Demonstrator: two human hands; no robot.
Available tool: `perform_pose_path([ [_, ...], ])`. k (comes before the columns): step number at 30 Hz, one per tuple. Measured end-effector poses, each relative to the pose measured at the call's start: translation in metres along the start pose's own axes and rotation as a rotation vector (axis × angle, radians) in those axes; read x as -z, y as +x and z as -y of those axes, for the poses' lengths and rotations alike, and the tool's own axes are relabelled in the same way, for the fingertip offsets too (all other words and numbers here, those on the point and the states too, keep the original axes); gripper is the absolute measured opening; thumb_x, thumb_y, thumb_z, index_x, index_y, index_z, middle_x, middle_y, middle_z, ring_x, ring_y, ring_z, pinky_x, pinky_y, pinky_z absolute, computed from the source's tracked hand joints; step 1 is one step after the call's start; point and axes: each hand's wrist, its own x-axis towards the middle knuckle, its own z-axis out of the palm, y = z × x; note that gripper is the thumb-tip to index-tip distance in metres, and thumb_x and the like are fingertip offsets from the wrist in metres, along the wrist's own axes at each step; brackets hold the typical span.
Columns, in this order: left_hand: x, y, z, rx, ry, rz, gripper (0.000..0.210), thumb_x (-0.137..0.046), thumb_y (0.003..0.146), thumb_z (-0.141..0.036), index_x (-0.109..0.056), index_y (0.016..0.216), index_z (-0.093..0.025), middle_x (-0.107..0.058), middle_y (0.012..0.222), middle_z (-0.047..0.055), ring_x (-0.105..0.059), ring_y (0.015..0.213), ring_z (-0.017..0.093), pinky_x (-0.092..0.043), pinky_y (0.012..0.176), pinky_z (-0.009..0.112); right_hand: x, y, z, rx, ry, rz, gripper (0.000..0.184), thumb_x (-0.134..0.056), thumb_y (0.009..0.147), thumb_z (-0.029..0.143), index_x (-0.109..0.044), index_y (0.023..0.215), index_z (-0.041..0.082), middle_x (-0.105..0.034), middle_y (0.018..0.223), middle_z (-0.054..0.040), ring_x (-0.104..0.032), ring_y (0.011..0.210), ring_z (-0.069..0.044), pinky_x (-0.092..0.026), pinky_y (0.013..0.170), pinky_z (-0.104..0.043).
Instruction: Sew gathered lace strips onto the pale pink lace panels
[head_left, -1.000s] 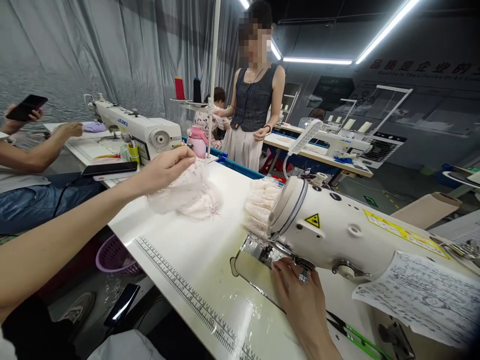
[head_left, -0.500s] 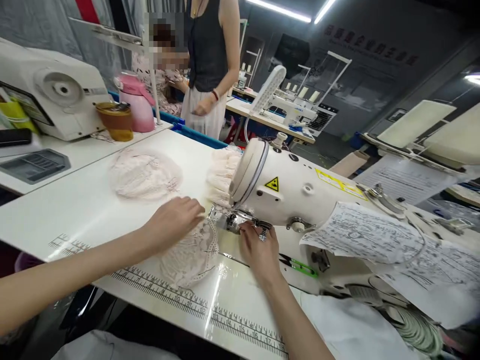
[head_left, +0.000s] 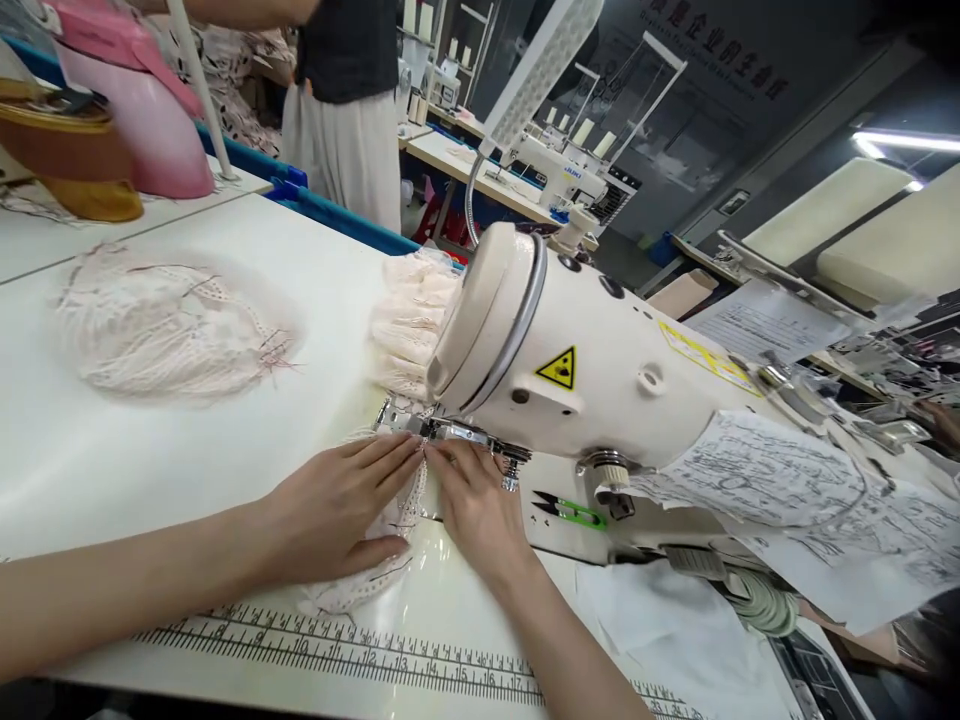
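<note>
My left hand (head_left: pixel 341 515) lies flat, fingers stretched out, over a pale pink lace piece (head_left: pixel 409 500) on the sewing machine bed. Its fingertips rest close to the presser foot (head_left: pixel 424 428). Opposite it, my right hand (head_left: pixel 480 510) has its fingers bent and together, their tips at the lace edge beside the foot. The white sewing machine (head_left: pixel 577 360) hides part of the right fingertips. Ruffled pink fabric (head_left: pixel 412 325) is bunched behind the needle area. Green-handled thread snips (head_left: pixel 574 510) lie right of my right hand.
Another gathered lace piece (head_left: pixel 172 330) lies on the tabletop at left. A pink flask (head_left: pixel 139 100) and an amber cup (head_left: pixel 82 150) stand beyond it. A printed ruler (head_left: pixel 337 650) runs along the front edge. A person (head_left: pixel 345 110) stands behind the table. Scribbled paper (head_left: pixel 765 470) covers the machine arm.
My left hand has come down and right from above the lace onto it, its fingers straightening. My right hand has moved left from beside the foot to the lace edge. The view has shifted closer.
</note>
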Motion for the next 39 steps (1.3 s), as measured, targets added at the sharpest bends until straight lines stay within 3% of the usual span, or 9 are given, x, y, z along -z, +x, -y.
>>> perform_pose_path([
  [7, -0.004, 0.009, 0.01, 0.021, -0.112, 0.035, 0.08, -0.046, 0.1, -0.066, -0.05, 0.155, -0.008, -0.057, 0.153, 0.02, -0.055, 0.142, 0.036, -0.044, 0.12, 0.045, -0.001, 0.0, -0.003, -0.027, -0.067, 0.022, 0.04, -0.051, 0.096, 0.004, -0.068, 0.129, 0.021, -0.077, 0.114, -0.0068, -0.071, 0.087, -0.022, -0.055, 0.08, -0.037],
  [11, -0.002, 0.011, 0.013, 0.067, -0.203, 0.088, 0.075, -0.048, 0.099, -0.064, -0.051, 0.155, -0.015, -0.064, 0.146, 0.016, -0.062, 0.134, 0.035, -0.044, 0.121, 0.047, -0.006, -0.005, -0.005, -0.062, -0.054, 0.036, 0.046, -0.052, 0.097, 0.005, -0.063, 0.137, 0.024, -0.077, 0.104, -0.0048, -0.072, 0.086, -0.021, -0.055, 0.081, -0.036],
  [15, 0.0, 0.014, 0.016, 0.06, -0.228, 0.088, 0.071, -0.052, 0.098, -0.062, -0.055, 0.153, -0.017, -0.068, 0.141, 0.015, -0.058, 0.139, 0.035, -0.046, 0.119, 0.046, -0.009, -0.009, -0.003, -0.067, -0.019, 0.063, 0.05, -0.052, 0.097, 0.006, -0.06, 0.142, 0.025, -0.077, 0.106, -0.0052, -0.072, 0.088, -0.02, -0.056, 0.087, -0.035],
  [22, 0.003, 0.017, 0.019, -0.012, -0.126, 0.053, 0.073, -0.054, 0.097, -0.059, -0.056, 0.15, -0.008, -0.072, 0.133, 0.019, -0.057, 0.139, 0.037, -0.048, 0.115, 0.045, -0.009, -0.009, 0.001, -0.102, -0.034, 0.097, 0.043, -0.052, 0.097, 0.005, -0.067, 0.133, 0.022, -0.075, 0.093, -0.0046, -0.072, 0.086, -0.02, -0.057, 0.086, -0.034],
  [32, 0.004, 0.017, 0.02, 0.001, -0.125, 0.123, 0.072, -0.05, 0.099, -0.062, -0.058, 0.149, -0.011, -0.07, 0.137, 0.017, -0.053, 0.143, 0.036, -0.044, 0.119, 0.045, -0.005, -0.003, -0.001, -0.032, -0.1, 0.027, 0.039, -0.053, 0.095, 0.004, -0.069, 0.128, 0.018, -0.076, 0.098, -0.0074, -0.069, 0.082, -0.021, -0.053, 0.078, -0.035],
  [39, 0.004, 0.017, 0.019, -0.024, -0.12, 0.091, 0.076, -0.05, 0.1, -0.063, -0.055, 0.149, -0.006, -0.067, 0.141, 0.02, -0.055, 0.141, 0.037, -0.045, 0.117, 0.047, -0.003, 0.0, 0.0, -0.005, -0.155, -0.029, 0.037, -0.057, 0.091, 0.002, -0.071, 0.122, 0.017, -0.077, 0.099, -0.006, -0.069, 0.079, -0.019, -0.052, 0.072, -0.033],
])
